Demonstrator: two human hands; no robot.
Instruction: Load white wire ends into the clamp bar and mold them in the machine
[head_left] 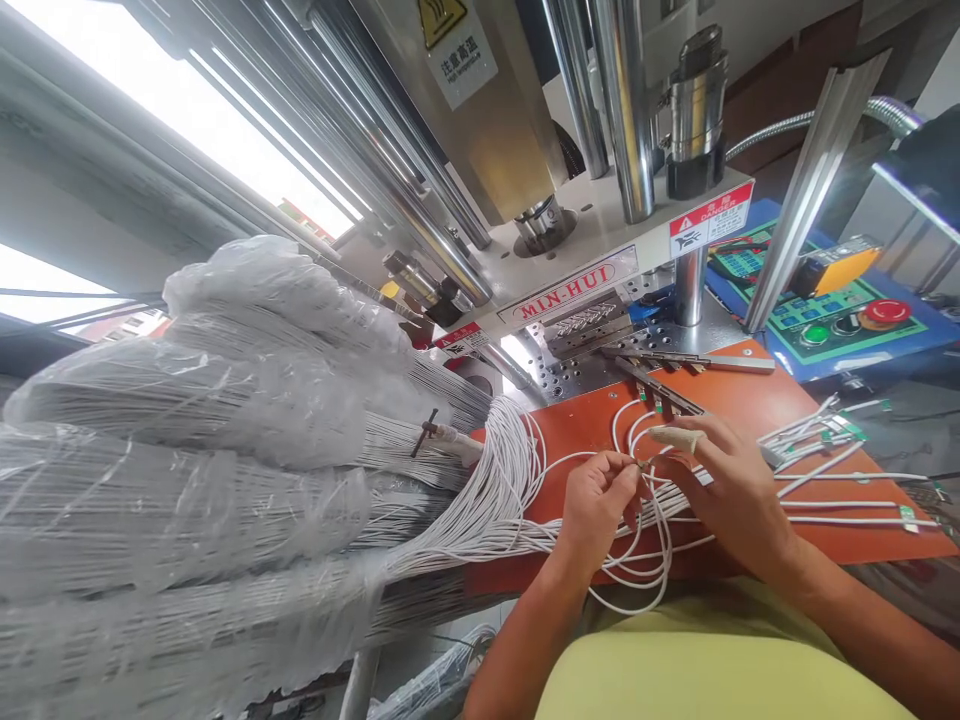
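My left hand (pixel 596 500) is closed in a pinch on the end of a white cable (pixel 570 458), above the orange work surface. The small tip between its fingers is mostly hidden. My right hand (pixel 739 490) meets it from the right, its thumb and index finger closed at the same cable end. A pale finger cot (pixel 679 438) covers one of its raised fingers. Loops of white cable (pixel 667 560) hang below both hands. A thick bundle of white cables (pixel 510 450) runs in from the left and passes under my hands.
Ahead stands a press (pixel 570 285) with chrome posts and a metal mold bar (pixel 667 388) before it. Plastic-wrapped cable bundles (pixel 187 480) fill the left. Cable ends with small green boards (pixel 844 430) lie right on the orange mat (pixel 825 545). Beyond is a control panel (pixel 847 320).
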